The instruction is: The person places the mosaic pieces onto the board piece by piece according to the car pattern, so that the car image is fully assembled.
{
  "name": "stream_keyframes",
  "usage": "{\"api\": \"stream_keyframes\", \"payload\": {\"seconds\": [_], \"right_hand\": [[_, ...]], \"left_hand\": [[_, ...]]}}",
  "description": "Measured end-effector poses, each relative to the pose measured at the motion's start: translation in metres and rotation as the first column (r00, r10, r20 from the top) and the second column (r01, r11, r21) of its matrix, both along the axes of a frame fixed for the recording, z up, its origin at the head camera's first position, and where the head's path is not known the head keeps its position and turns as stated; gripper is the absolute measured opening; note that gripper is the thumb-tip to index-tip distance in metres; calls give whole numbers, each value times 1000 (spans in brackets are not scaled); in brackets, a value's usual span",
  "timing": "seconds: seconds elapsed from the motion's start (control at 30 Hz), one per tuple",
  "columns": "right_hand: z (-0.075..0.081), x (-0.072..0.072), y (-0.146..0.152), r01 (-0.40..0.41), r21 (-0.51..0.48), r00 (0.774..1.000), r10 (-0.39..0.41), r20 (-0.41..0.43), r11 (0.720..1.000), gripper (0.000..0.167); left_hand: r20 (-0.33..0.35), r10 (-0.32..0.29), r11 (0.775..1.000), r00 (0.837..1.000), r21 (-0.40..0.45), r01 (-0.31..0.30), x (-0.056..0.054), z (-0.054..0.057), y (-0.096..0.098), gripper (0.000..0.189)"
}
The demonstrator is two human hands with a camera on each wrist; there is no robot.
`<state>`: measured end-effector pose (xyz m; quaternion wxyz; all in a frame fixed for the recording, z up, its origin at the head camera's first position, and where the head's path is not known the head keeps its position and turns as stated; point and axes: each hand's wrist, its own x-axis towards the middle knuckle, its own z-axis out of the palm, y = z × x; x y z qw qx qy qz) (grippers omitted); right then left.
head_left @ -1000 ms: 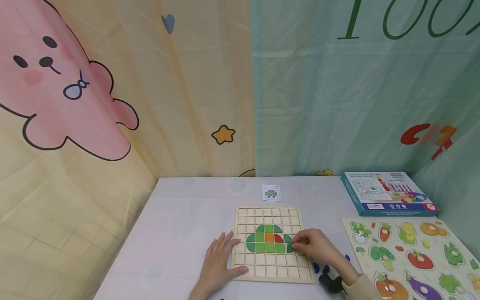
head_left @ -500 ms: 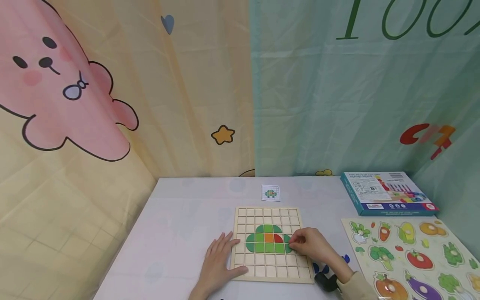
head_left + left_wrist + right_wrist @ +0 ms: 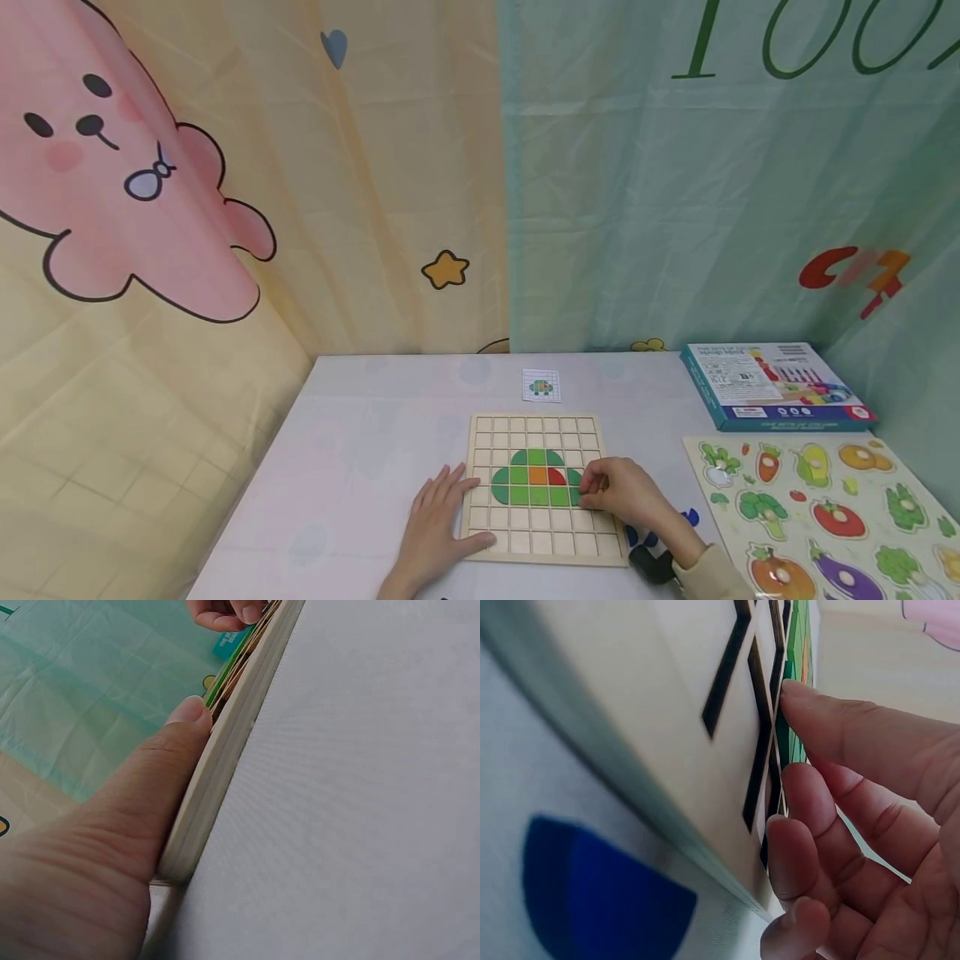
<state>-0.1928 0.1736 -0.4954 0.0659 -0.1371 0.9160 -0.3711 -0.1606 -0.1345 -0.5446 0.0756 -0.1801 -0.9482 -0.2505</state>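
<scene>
A wooden grid board (image 3: 543,550) lies on the table with a green car-like pattern of square and quarter-round tiles, an orange and a red tile among them. Spread over the board's left side, my left hand (image 3: 442,525) touches its edge with the fingers, and its thumb (image 3: 161,761) lies along the front left edge. My right hand (image 3: 618,487) is at the pattern's right end. There, in the right wrist view, its thumb (image 3: 840,720) touches a dark green quarter-round tile (image 3: 782,731) lying in the grid, the other fingers bent loosely beside it.
Blue quarter-round tiles (image 3: 604,892) lie right of the board, near a black object (image 3: 651,565) by the right wrist. A small pattern card (image 3: 542,386) lies behind the board. At the right are a box (image 3: 776,387) and a vegetable puzzle board (image 3: 802,479).
My right hand has brought the dark green quarter-round tile down into the pattern's lower right corner, and its thumb and forefinger have spread apart. The left hand has stayed still.
</scene>
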Motion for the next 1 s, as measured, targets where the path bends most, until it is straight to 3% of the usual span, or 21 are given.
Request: {"api": "stream_keyframes", "payload": {"seconds": [0.23,0.6,0.8,1.0], "right_hand": [[0,1,5,27,5,1000,-27,8,1000,19],[11,14,42,208,41,977,-209,29,977,12],[14,24,62,232,70,971,-235,40,970,11],[11,35,72,224,137,963,-241,122,965,17]], "left_hand": [[-4,-2,1000,1000,1,2,0,-1,0,79],[15,7,1000,1000,-6,-7,0,-1,-1,80],[15,7,1000,1000,-6,-7,-1,-3,-1,81],[7,6,1000,1000,-8,-6,-1,-3,-1,80]]}}
